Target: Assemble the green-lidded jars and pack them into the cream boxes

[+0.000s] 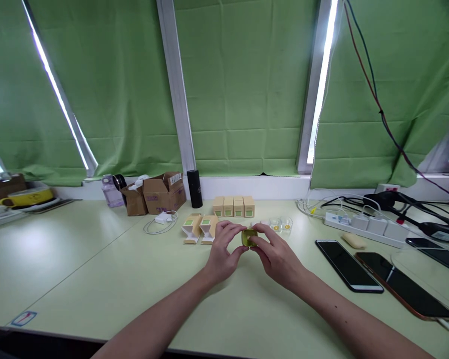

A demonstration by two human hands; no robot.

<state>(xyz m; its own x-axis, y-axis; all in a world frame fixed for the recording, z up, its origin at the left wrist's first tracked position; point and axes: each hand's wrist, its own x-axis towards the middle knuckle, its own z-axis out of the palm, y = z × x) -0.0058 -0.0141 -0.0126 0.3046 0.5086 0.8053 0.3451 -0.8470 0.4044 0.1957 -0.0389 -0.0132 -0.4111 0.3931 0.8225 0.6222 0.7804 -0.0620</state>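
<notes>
My left hand (224, 248) and my right hand (279, 254) meet above the table, both closed on a small olive-green, rounded-square piece (245, 238). It looks glossy and hollow like a little cup, but I cannot make out its exact kind. The left fingers grip its left edge. Fingers of the right hand press at its right side and reach over its face. Just behind the right hand stand small clear glass cups (286, 224) with something yellow in the bottom, partly hidden. Two opened kraft boxes (208, 228) lie behind the left hand.
Several closed kraft boxes (233, 206) line up farther back, near a black cylinder (194, 189) and a brown carton (164, 194). A white charger (163, 218) lies left. On the right are phones (349, 265), a power strip (362, 229) and tangled cables.
</notes>
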